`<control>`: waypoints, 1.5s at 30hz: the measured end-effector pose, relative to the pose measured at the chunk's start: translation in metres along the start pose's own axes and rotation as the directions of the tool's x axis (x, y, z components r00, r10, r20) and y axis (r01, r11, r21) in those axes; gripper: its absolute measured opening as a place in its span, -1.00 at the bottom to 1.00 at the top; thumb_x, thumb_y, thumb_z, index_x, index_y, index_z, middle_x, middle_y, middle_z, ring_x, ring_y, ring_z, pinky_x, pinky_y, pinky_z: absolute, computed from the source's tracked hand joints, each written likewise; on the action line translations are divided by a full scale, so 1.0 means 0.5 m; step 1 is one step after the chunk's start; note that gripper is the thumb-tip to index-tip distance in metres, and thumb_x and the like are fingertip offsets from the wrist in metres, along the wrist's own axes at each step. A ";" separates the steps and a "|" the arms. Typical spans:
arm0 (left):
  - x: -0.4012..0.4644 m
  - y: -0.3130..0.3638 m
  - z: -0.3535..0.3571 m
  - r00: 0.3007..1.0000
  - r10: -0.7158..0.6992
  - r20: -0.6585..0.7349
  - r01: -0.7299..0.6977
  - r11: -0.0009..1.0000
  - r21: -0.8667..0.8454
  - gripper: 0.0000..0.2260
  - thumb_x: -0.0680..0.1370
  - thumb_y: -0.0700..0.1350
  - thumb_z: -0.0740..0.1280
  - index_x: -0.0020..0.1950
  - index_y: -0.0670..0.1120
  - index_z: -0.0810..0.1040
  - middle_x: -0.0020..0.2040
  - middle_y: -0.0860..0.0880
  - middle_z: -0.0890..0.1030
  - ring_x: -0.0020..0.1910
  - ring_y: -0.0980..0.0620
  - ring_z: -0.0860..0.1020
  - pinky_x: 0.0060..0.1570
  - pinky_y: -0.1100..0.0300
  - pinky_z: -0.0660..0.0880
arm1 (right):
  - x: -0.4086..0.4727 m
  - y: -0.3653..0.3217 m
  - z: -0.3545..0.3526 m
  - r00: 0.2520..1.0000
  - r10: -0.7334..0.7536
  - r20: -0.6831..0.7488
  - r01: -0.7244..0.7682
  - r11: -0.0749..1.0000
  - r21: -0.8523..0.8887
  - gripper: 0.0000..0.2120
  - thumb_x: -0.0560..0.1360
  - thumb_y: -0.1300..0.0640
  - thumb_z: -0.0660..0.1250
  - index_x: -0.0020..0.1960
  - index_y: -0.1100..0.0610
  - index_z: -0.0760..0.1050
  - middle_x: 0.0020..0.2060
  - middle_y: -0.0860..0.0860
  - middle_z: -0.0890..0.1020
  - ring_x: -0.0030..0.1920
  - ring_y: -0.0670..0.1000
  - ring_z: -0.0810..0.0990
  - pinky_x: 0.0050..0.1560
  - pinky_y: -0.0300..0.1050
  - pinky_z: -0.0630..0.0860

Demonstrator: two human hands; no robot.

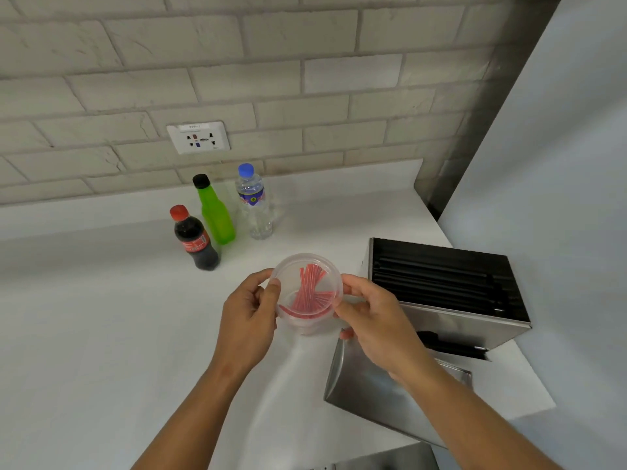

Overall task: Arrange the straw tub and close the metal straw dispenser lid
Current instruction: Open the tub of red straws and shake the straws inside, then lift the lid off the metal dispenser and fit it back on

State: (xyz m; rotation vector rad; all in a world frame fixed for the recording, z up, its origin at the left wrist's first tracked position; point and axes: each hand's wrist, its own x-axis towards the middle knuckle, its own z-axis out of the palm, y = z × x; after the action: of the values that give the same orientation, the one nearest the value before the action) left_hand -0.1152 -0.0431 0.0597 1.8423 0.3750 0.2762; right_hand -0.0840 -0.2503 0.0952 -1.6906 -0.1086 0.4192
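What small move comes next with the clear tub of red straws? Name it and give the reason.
Probably set the round clear plastic tub of red straws down on the white counter, left of the open steel straw dispenser. Both hands, left and right, grip its rim, and the flat metal lid lies off the box, so a hand must be freed to close it.

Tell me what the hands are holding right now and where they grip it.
Both hands hold the clear straw tub by its rim: left hand on its left edge, right hand on its right edge.
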 end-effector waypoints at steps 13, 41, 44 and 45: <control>0.121 -0.102 -0.007 0.989 -0.129 0.069 0.120 0.985 0.127 -0.70 0.73 0.00 0.21 0.41 0.00 0.58 -0.05 -0.01 0.73 -0.15 0.06 0.69 -0.12 0.06 0.63 | 0.123 0.064 0.104 0.995 -0.046 -0.090 0.030 0.984 -0.174 -0.68 0.59 0.18 0.29 0.16 -0.23 0.55 -0.01 -0.11 0.70 -0.13 -0.12 0.64 -0.17 -0.27 0.50; 0.053 -0.057 0.014 0.996 0.044 -0.082 -0.034 0.992 0.122 -0.87 0.64 0.00 0.38 0.18 0.13 0.56 -0.39 0.09 0.56 -0.38 0.15 0.55 -0.30 0.42 0.44 | -0.007 0.058 -0.022 0.993 0.083 0.078 -0.054 0.945 -0.323 -0.59 0.56 -0.12 0.37 0.40 -0.15 0.49 0.22 -0.25 0.63 0.10 -0.31 0.63 0.10 -0.26 0.56; 0.030 -0.042 0.033 0.996 0.088 -0.011 -0.087 0.991 0.100 -0.91 0.64 -0.05 0.37 0.07 0.14 0.62 -0.45 0.09 0.47 -0.44 0.15 0.46 -0.30 0.42 0.47 | -0.047 0.053 -0.069 0.996 0.068 0.051 -0.048 0.945 -0.324 -0.72 0.59 -0.02 0.39 0.30 -0.11 0.59 0.14 -0.24 0.68 0.09 -0.21 0.66 0.18 -0.18 0.60; 0.020 -0.039 0.041 0.995 0.098 0.025 -0.100 0.990 0.104 -0.92 0.64 -0.04 0.36 0.05 0.14 0.63 -0.45 0.06 0.46 -0.44 0.15 0.44 -0.30 0.40 0.48 | -0.060 0.053 -0.087 0.997 0.064 0.034 -0.049 0.944 -0.325 -0.73 0.60 0.01 0.39 0.30 -0.09 0.60 0.13 -0.24 0.68 0.10 -0.20 0.65 0.18 -0.18 0.59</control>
State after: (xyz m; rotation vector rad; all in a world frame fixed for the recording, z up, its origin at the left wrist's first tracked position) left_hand -0.1005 -0.0517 0.0350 1.9686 0.2894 0.3105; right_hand -0.1019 -0.3047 0.0802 -2.0133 -0.1690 0.5023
